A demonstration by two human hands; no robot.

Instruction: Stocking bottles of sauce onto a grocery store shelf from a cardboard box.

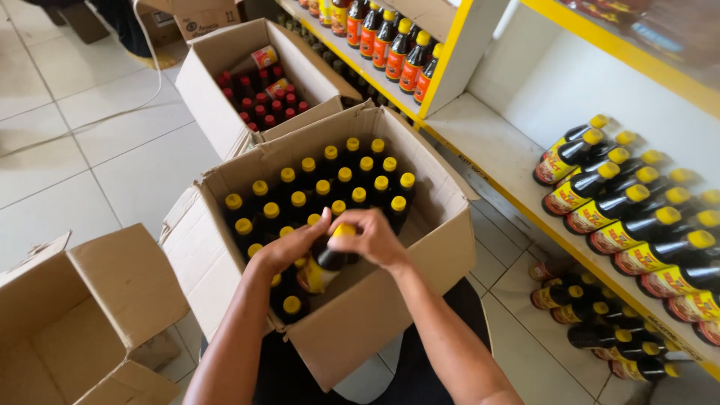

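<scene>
An open cardboard box (427, 247) in front of me holds several dark sauce bottles with yellow caps, standing upright. My left hand (289, 244) and my right hand (371, 236) both grip one dark bottle (324, 266) with a yellow cap and a yellow-red label. It is raised and tilted above the box's near side, with my right hand over its cap end and my left hand on its side.
A second open box (217, 71) of red-capped bottles stands behind. An empty open box (82, 315) sits at the left. A white shelf with yellow edges (510, 172) at the right carries rows of lying yellow-capped bottles (637, 217); more bottles stand on a shelf above (394, 45).
</scene>
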